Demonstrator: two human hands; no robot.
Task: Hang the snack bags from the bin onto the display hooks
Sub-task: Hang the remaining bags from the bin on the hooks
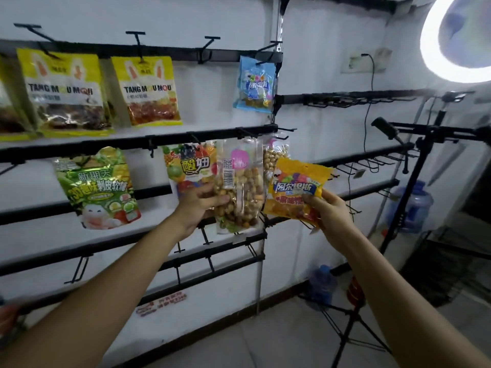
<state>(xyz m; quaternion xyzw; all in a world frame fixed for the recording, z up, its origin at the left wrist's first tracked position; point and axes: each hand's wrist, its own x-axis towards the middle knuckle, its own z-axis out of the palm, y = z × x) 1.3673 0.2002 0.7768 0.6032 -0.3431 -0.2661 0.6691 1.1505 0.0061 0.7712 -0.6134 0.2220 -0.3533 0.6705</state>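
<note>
1. At the second rail (79,150), the left hand (198,205) grips a clear nut bag (239,187), fingers (218,200) curled round its lower half, its top near a hook (244,132).
2. Just beside it, the right hand (329,211) pinches a tilted orange candy bag (295,187) by its lower edge.

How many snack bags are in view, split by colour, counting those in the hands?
Yellow bags: 3, one cut off at the left edge
Blue bag: 1
Green bag: 1
Fruit-print bag: 1
Clear nut bags: 2, one in the left hand
Orange bag: 1, in the right hand
Total: 9
</note>
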